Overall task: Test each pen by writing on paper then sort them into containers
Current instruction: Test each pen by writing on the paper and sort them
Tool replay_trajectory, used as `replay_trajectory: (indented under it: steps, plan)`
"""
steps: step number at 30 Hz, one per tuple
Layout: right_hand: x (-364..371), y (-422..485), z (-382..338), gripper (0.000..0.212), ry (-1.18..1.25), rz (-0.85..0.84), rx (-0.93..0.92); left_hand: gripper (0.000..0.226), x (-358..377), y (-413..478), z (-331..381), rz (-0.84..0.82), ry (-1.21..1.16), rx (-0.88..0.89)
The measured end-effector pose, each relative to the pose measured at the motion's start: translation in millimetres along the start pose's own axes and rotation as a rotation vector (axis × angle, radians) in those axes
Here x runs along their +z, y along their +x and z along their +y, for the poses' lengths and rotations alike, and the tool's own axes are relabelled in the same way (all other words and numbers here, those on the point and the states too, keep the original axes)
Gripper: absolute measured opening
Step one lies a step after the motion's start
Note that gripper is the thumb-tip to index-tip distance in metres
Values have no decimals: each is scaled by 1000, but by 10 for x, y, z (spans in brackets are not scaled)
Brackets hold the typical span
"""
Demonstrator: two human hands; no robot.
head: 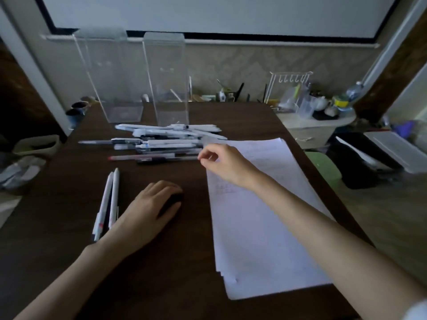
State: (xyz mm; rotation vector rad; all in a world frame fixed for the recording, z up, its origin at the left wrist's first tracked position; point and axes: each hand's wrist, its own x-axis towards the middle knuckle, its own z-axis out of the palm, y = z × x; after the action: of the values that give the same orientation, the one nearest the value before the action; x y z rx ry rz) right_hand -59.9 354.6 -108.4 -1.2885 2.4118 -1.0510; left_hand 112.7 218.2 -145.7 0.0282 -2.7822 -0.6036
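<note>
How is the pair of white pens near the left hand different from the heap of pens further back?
The two white pens lie side by side, pointing away from the person; the heap of mixed pens is stacked crosswise. The pair is all white, while the heap mixes white, clear and dark barrels. Both rest on the dark wooden table, outside the clear plastic containers.

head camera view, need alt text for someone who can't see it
A person's right hand reaches toward a pile of pens on a dark table, while the left hand rests flat beside two white pens. A paper stack lies at right; two clear containers stand behind the pile.
</note>
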Motion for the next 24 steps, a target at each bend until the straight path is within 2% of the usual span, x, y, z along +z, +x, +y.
replay_trajectory:
  steps: [2, 7, 9, 11, 13, 15, 18, 21, 24]
  plan:
    - [147, 253, -15, 12, -86, -1, -63, 46, 42, -3, -27, -18, -1, 17]
    - [389, 560, 11, 17, -509, 15, -111, 42, 61, -20, -77, -31, -47, 34]
    - [398, 554, -27, 16, -572, 12, -150, 38, 47, -28, -51, -11, -48, 38]
    - [357, 473, -92, 15, -545, 43, -216, 37, 5, -27, -18, 88, -60, 25]
    - [264, 310, -173, 11, -428, 94, -255, 39, -45, -20, -6, 253, -32, -7]
    - [133, 86, -229, 6, -247, 75, -228, 43, -91, -13, -15, 350, 44, -63]
    - [-66, -294, -266, 2, 171, 1, -93, 48, -112, 6, 8, 268, 90, -107]
    - [-93, -554, -157, 4, 560, 69, 19, 37, -22, 21, 112, 180, 19, -41]
    - [-38, -677, -24, 25, 872, 46, 46, 17, 86, 64, 311, 154, -102, -11]
